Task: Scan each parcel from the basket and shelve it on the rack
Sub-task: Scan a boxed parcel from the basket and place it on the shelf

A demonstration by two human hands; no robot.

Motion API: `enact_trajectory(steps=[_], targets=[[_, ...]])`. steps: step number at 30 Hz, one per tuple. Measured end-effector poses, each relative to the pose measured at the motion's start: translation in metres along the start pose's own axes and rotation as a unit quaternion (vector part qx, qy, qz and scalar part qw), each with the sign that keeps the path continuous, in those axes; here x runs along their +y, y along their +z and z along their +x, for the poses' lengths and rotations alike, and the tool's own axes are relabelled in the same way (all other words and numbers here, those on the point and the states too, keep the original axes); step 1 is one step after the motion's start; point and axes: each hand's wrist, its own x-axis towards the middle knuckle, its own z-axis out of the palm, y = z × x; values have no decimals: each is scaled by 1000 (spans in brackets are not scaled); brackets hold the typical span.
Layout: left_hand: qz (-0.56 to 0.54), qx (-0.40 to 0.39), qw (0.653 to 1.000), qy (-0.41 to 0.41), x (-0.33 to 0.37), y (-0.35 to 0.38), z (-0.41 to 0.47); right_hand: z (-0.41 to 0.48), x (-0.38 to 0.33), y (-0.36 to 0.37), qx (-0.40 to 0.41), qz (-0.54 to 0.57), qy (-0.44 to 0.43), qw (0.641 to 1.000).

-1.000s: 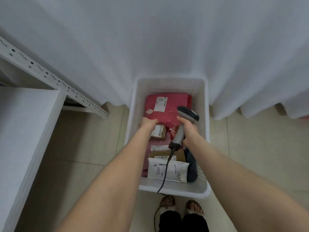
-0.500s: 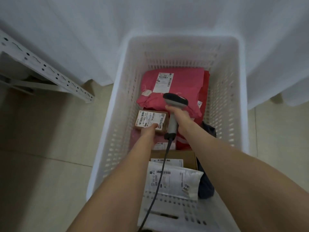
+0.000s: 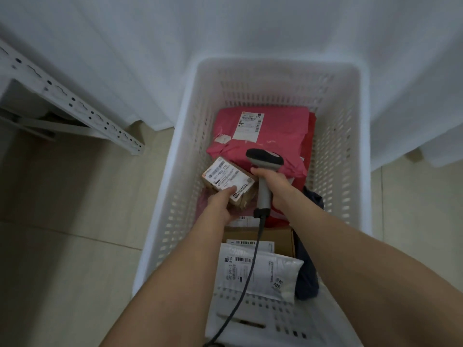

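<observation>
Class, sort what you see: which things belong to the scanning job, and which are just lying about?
Job: small brown cardboard box, held by left hand; grey scanner, gripped by right hand; white slatted plastic basket; pink plastic mailer; white padded mailer; white metal rack.
Lying about: white curtain; beige floor tiles.

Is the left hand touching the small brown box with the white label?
Touching. The head view shows the left hand gripping the small brown box, thumb pressed on its top.
</observation>
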Motion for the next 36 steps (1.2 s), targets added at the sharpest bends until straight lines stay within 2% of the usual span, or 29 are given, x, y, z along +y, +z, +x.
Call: enact_trajectory(steps=[5, 11, 19, 24, 30, 36], targets=[[60, -6, 994, 88, 37, -2, -89, -78, -40, -3, 33, 25, -4, 999], [50, -52, 989, 132, 97, -4, -231, -198, -107, 15, 21, 42, -27, 999], [94, -28, 973, 211, 172, -17, -417, -369, -208, 50, 26, 43, -92, 994], [101, -11, 963, 251, 203, -31, -516, -471, -267, 71, -14, 68, -115, 991], [89, -5, 955, 281, 227, -44, -603, -565, -309, 98, -46, 25, -164, 985], [67, -10, 949, 308, 238, -58, -650, -621, -332, 116, -61, -10, -198, 978]])
